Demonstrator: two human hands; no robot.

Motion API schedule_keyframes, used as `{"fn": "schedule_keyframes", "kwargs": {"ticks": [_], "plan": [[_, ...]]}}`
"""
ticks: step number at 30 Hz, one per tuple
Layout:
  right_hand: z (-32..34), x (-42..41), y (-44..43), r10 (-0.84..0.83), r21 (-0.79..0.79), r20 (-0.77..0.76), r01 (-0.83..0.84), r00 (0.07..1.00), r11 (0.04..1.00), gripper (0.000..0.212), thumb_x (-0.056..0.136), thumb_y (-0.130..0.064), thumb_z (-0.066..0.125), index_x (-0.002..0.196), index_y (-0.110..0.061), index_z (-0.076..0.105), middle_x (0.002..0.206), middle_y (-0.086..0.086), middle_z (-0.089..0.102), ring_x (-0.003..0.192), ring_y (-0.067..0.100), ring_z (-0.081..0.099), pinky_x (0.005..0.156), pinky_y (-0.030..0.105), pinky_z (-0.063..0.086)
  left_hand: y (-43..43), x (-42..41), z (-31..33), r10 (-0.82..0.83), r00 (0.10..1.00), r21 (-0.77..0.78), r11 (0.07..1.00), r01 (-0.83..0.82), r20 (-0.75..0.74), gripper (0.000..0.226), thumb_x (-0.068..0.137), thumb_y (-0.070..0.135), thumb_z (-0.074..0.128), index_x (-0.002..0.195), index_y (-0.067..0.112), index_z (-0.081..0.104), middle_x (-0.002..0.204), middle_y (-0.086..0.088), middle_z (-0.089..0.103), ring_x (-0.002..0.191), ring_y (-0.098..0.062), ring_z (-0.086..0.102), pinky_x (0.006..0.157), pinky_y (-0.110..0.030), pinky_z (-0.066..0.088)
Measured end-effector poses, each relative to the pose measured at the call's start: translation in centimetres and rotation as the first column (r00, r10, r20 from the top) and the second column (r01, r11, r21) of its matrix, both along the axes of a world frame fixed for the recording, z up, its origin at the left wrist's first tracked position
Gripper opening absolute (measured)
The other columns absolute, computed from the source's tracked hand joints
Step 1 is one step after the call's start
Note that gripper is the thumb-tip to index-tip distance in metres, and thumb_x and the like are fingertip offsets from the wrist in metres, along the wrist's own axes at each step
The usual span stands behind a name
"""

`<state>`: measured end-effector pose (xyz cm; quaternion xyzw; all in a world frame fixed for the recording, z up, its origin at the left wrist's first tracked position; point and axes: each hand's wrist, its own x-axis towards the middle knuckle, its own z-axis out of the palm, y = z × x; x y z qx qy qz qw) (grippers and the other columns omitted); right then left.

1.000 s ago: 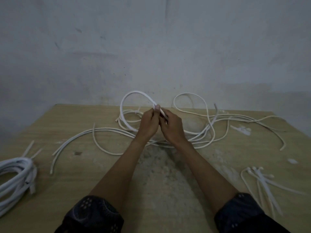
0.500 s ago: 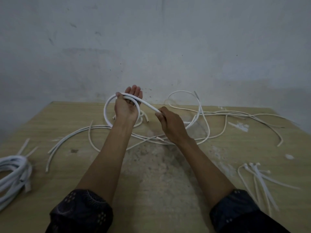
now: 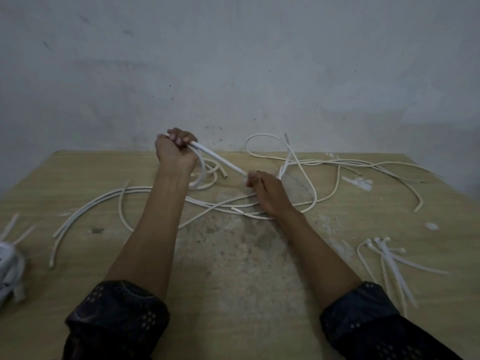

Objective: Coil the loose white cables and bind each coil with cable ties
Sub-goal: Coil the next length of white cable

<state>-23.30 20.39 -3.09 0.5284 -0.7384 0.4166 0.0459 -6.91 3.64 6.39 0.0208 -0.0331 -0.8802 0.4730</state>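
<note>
Left hand (image 3: 174, 155): raised over the far middle of the table (image 3: 78, 165), fingers curled tight round the white cable (image 3: 220, 160). Loops of the same cable hang from the fist and curve down to the table surface just right of the wrist.

Right hand (image 3: 268, 193): lower and to the right, with the heel on or close to the table. Thumb and fingertips are closed in a pinch on the cable. The run between the two hands is straight and slopes down from left to right.

Loose cables (image 3: 109, 197): several thinner white lengths lie spread across the far half of the table, from the left side under both forearms to the far right. They cross one another beneath the right wrist.

Cable ties (image 3: 389, 261): a loose bunch lies near the right edge, apart from the cables.

Bound coil (image 3: 10, 263): at the near left edge, cut off by the frame and blurred. It appears to carry ties with their tails sticking up.

Small white scraps (image 3: 359, 181) lie at far right; their nature is not clear.

Dark patterned sleeves (image 3: 117, 315) cover both upper forearms.
</note>
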Motion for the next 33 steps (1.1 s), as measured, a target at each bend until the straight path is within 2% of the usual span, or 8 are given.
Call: {"fn": "schedule_keyframes", "kwargs": {"ticks": [5, 10, 14, 21, 24, 27, 30, 33], "plan": [[0.4, -1.0, 0.1, -0.012, 0.002, -0.133, 0.012, 0.991, 1.0, 0.064, 0.102, -0.055, 0.028, 0.081, -0.011, 0.07, 0.091, 0.012, 0.07, 0.094, 0.035, 0.063, 0.097, 0.047, 0.041, -0.5, 3.3, 2.6, -0.138, 0.955, -0.157, 0.983, 0.099, -0.261, 0.055, 0.105, 0.026, 0.027, 0.058, 0.008, 0.048, 0.043, 0.001, 0.036, 0.029, -0.013, 0.033, 0.034, -0.016, 0.027], [0.4, -0.5, -0.3, -0.104, -0.113, -0.043, 0.099, 0.994, 0.989, 0.039, 0.099, -0.043, 0.048, 0.11, -0.012, 0.069, 0.15, 0.02, 0.045, 0.148, 0.032, 0.03, 0.12, 0.045, 0.017, 1.1, 2.8, 3.8, -0.138, 0.986, -0.243, 0.964, 0.112, -0.092, 0.056, 0.107, 0.038, 0.027, 0.061, 0.012, 0.048, 0.041, 0.005, 0.032, 0.028, -0.009, 0.028, 0.033, -0.014, 0.021], [1.1, -0.5, 1.1, -0.415, -0.411, -0.02, 0.371, 0.91, 0.833, 0.022, 0.092, -0.033, 0.062, 0.098, -0.012, 0.066, 0.112, 0.012, 0.062, 0.113, 0.034, 0.057, 0.092, 0.046, 0.05, 1.7, 1.6, 1.8, -0.102, 0.994, -0.227, 0.968, 0.106, 0.029, 0.051, 0.107, 0.041, 0.028, 0.065, 0.016, 0.044, 0.042, 0.007, 0.028, 0.028, -0.007, 0.025, 0.031, -0.015, 0.018], [3.7, -3.5, 3.0, -0.498, 0.509, -0.011, 0.434, 0.867, 0.744, 0.071, 0.087, -0.074, 0.047, 0.084, -0.008, 0.073, 0.082, 0.01, 0.076, 0.083, 0.025, 0.072, 0.076, 0.03, 0.053, 3.0, 1.1, 2.7, 0.079, 0.986, -0.269, 0.962, -0.037, 0.148, 0.05, 0.107, 0.045, 0.026, 0.067, 0.018, 0.039, 0.044, 0.009, 0.024, 0.032, -0.006, 0.019, 0.03, -0.018, 0.018], [4.4, -3.4, 3.1, -0.482, 0.375, 0.307, 0.361, 0.821, 0.854, 0.054, 0.094, -0.054, 0.057, 0.082, -0.002, 0.066, 0.06, 0.009, 0.071, 0.047, 0.014, 0.061, 0.052, 0.024, 0.046, 3.6, 0.8, 3.2, 0.07, 0.989, -0.215, 0.976, -0.042, 0.127, 0.049, 0.107, 0.045, 0.025, 0.068, 0.018, 0.039, 0.044, 0.009, 0.026, 0.032, -0.007, 0.02, 0.031, -0.018, 0.02], [4.3, -3.2, 2.9, -0.257, 0.099, 0.797, 0.301, 0.547, 0.948, 0.024, 0.094, -0.016, 0.067, 0.094, 0.005, 0.057, 0.073, 0.02, 0.066, 0.039, 0.015, 0.058, 0.038, 0.022, 0.048, 4.0, 0.4, 3.4, 0.024, 0.983, -0.153, 0.988, 0.005, 0.181, 0.049, 0.107, 0.045, 0.025, 0.069, 0.018, 0.041, 0.044, 0.009, 0.029, 0.031, -0.007, 0.023, 0.031, -0.018, 0.022], [5.0, -3.8, 3.3, -0.116, -0.052, 0.898, 0.366, 0.424, 0.929, 0.052, 0.093, 0.004, 0.057, 0.141, -0.005, 0.04, 0.094, 0.022, 0.059, 0.058, 0.02, 0.062, 0.054, 0.032, 0.057, 3.5, 0.4, 3.2, 0.0, 0.954, -0.131, 0.991, 0.041, 0.301, 0.049, 0.108, 0.043, 0.026, 0.069, 0.018, 0.041, 0.043, 0.009, 0.032, 0.031, -0.008, 0.024, 0.032, -0.018, 0.022], [5.9, -4.3, 5.0, -0.112, -0.067, 0.842, 0.309, 0.527, 0.949, 0.06, 0.1, 0.0, 0.039, 0.154, -0.018, 0.018, 0.099, 0.023, 0.069, 0.048, 0.016, 0.064, 0.044, 0.024, 0.053, 3.1, 0.5, 2.8, -0.035, 0.936, -0.094, 0.993, 0.073, 0.351, 0.046, 0.109, 0.036, 0.026, 0.068, 0.018, 0.039, 0.042, 0.008, 0.032, 0.03, -0.008, 0.024, 0.033, -0.017, 0.022]]}}
